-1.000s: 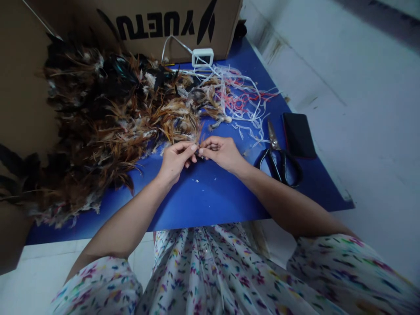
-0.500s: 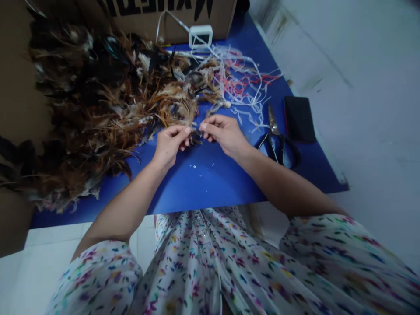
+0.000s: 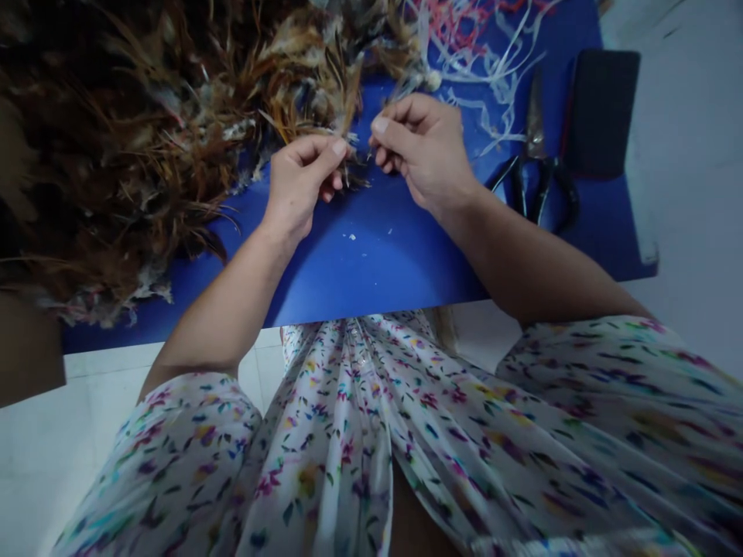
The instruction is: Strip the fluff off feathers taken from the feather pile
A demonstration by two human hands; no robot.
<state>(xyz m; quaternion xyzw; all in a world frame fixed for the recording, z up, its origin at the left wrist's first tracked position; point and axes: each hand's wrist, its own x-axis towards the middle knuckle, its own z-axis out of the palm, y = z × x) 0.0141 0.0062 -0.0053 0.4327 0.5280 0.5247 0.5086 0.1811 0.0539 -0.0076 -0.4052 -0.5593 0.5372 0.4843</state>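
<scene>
My left hand (image 3: 306, 179) is closed in a pinch, thumb against forefinger, at the near edge of a big heap of brown and black feathers (image 3: 191, 147). Pale wisps and dark feather tips show around its fingertips, but what it grips is too small to make out. A short gap away, my right hand (image 3: 422, 147) also pinches thumb to forefinger. Any small thing between those fingers cannot be made out. Both hands are just above the blue tabletop (image 3: 371, 263), fingertips facing each other.
White and red plastic strings (image 3: 464, 46) lie tangled beyond my right hand. Black-handled scissors (image 3: 535, 147) rest by my right forearm, beside a dark rectangular case (image 3: 602, 112). Small white scraps (image 3: 351, 237) dot the table. Cardboard (image 3: 29, 348) stands at the left.
The view has tipped downward, so the table and its things sit higher in the picture and the box at the back is gone from sight. My hands are slightly farther apart.
</scene>
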